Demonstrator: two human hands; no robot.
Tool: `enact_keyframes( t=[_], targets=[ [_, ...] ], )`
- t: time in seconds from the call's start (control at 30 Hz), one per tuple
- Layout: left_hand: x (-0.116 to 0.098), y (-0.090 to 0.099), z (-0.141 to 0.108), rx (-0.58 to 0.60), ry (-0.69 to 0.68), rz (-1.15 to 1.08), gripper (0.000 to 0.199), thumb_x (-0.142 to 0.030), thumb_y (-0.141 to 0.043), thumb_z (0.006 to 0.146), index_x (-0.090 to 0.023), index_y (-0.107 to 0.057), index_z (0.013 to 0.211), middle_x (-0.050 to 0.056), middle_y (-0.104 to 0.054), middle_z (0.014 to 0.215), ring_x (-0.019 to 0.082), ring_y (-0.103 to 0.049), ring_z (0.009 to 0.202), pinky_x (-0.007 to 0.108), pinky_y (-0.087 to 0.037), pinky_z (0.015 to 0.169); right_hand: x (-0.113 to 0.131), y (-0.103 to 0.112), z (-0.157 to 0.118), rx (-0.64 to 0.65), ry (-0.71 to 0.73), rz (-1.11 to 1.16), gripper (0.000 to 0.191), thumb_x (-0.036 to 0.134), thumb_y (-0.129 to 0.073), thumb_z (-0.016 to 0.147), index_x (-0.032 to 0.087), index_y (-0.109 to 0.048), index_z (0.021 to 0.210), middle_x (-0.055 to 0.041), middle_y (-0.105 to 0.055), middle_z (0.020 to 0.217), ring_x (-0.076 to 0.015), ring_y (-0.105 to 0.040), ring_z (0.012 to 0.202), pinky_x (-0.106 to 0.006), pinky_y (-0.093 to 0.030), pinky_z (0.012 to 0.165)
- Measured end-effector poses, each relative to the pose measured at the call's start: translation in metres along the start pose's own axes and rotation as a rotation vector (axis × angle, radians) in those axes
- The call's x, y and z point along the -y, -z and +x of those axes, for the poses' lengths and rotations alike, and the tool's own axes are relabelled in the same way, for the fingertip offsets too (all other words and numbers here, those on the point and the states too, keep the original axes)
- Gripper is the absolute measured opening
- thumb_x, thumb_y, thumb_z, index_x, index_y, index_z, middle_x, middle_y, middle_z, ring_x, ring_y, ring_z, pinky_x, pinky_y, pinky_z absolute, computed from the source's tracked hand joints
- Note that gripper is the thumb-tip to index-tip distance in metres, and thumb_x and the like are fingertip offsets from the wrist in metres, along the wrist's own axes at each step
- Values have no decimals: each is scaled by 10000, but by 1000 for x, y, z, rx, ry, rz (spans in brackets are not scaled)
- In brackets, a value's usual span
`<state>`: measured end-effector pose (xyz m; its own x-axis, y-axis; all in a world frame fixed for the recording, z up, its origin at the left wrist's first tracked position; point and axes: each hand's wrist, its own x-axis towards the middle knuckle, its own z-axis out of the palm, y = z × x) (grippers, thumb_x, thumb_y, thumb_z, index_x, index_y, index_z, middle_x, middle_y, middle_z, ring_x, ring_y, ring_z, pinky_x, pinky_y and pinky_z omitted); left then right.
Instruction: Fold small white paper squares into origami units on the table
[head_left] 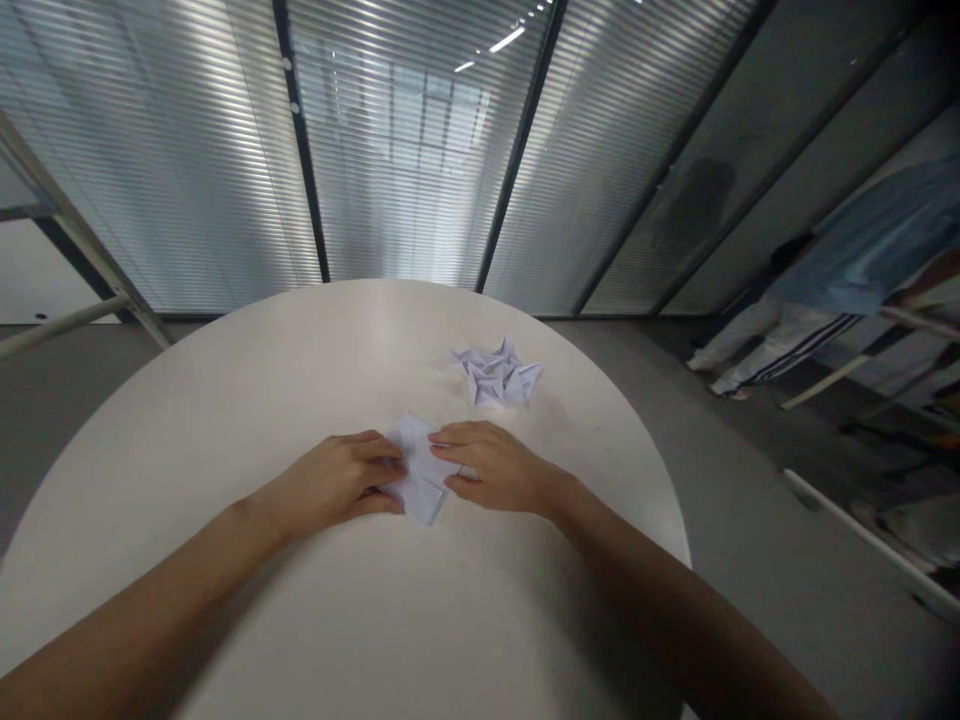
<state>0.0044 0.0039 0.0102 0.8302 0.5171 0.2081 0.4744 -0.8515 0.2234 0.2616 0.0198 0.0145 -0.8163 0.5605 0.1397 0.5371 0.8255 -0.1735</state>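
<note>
A folded white sheet of paper lies on the round white table with one corner turned toward me. My left hand grips its left side, fingers over the paper and thumb at the lower left edge. From the other side, my right hand presses its fingers onto the upper right part, with the thumb by the right edge. Parts of the paper are hidden beneath the fingers. Just beyond my right hand sits a star-like cluster of folded white paper pieces, touched by neither hand.
Behind the table stands a glass partition with blinds. A pale metal frame rises at the left. To the right, a person in a blue top stands on the grey floor, near other pale bars. A small white corner shows at the bottom edge.
</note>
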Motion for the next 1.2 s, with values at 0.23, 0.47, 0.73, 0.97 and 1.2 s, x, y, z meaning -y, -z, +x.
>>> enact_keyframes(
  t=[0.23,0.47,0.73,0.97,1.2],
  targets=[
    [7,7,-7,29,41,136,285,-392,-454,929,-224,-675,860,38,-657,948,165,-603,867,301,-467,804,-6,9,-4,68,14,9,586,550,-668,748,176,-620,1196,-103,-561,1316,-253,-512,1211,-390,-352,1035],
    [7,12,-7,8,108,53,357,-362,-390,962,-192,-662,806,36,-621,804,144,-573,765,276,-440,738,-10,9,-2,14,32,-22,297,426,-588,864,194,-714,1001,-78,-658,1176,-206,-580,1114,-346,-395,971],
    [17,4,-8,-125,236,27,385,-357,-405,949,-177,-595,668,28,-557,677,150,-518,704,276,-403,653,-7,6,4,-82,-199,33,223,318,-570,891,194,-724,788,-44,-703,1042,-173,-610,1003,-315,-417,883],
    [21,-3,-4,-153,374,116,330,-401,-506,893,-178,-582,663,40,-580,731,182,-508,762,318,-405,699,-2,-9,12,-202,-432,-10,236,321,-697,791,172,-584,646,-49,-686,980,-184,-591,952,-330,-383,862],
    [21,-14,-4,-177,360,162,294,-283,-498,897,-296,-586,1177,76,-548,1262,271,-469,1152,471,-408,918,-9,-11,9,-211,-456,-32,201,357,-703,782,185,-612,836,-52,-653,1032,-215,-546,1033,-362,-332,911]
  ],
)
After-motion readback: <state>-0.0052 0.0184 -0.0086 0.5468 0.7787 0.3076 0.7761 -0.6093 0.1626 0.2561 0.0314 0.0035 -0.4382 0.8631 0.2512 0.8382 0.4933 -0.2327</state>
